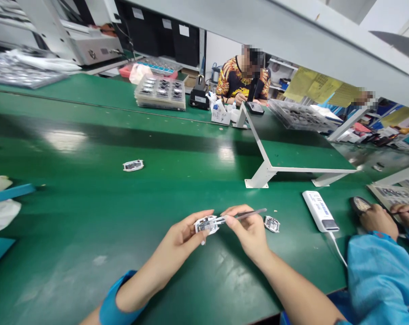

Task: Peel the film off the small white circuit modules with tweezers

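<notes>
Over the green bench, my left hand point(182, 237) grips a small white-rimmed watch-case-like part point(206, 225) between thumb and fingers, its open inner side facing up. In my right hand point(248, 230) is a pair of tweezers point(240, 216), pinched between thumb and fingers. Their tips point left and reach the inside of the part; whether they hold a tiny piece I cannot make out. A similar white-rimmed part point(271, 224) lies just right of my right hand. Another such part point(133, 165) rests farther off, to the left.
A white box-shaped device point(320, 211) with a cable lies at right, beside a co-worker's hand point(378, 221) and blue sleeve. Beyond stands a low white-legged shelf point(312, 155). Stacked trays point(160, 93) sit at the back; another person sits across the bench.
</notes>
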`<state>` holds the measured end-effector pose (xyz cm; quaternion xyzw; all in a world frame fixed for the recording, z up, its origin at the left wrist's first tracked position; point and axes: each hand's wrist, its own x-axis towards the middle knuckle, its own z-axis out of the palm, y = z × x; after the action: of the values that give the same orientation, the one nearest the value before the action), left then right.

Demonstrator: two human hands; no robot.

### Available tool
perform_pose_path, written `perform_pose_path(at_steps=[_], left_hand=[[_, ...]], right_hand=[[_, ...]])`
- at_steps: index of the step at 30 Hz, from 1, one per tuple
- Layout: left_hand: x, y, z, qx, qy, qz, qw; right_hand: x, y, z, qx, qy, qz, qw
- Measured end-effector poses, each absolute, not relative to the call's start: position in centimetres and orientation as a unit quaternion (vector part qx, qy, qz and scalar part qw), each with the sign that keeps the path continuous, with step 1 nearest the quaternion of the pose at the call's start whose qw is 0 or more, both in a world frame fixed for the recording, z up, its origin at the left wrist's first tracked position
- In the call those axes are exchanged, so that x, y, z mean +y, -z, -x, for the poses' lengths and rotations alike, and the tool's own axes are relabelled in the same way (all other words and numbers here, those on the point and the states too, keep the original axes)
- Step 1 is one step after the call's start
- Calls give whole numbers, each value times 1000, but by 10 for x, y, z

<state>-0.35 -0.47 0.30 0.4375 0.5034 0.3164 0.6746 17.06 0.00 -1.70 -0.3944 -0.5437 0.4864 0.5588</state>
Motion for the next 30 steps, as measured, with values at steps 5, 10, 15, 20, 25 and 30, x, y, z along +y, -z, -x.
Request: perform_pose_path(at_steps=[5,10,15,20,25,30], left_hand=[[-5,-3,5,503,-292,-455,675],[-5,0,7,495,-285,-434,697],[-4,0,6,481,-289,-358,746],[-5,-4,3,473,-289,-337,761],[-4,-4,3,472,-296,-325,764],[-4,2,4,490,-297,-353,740]], right_hand=[[4,20,-171,-537,-508,430,519],[6,20,-171,-485,-561,453,495],[3,20,-171,-513,-503,423,552],[1,20,-169,-579,-433,400,563],[0,18,-170,-604,-418,376,564],[1,15,-171,-609,-432,367,555]])
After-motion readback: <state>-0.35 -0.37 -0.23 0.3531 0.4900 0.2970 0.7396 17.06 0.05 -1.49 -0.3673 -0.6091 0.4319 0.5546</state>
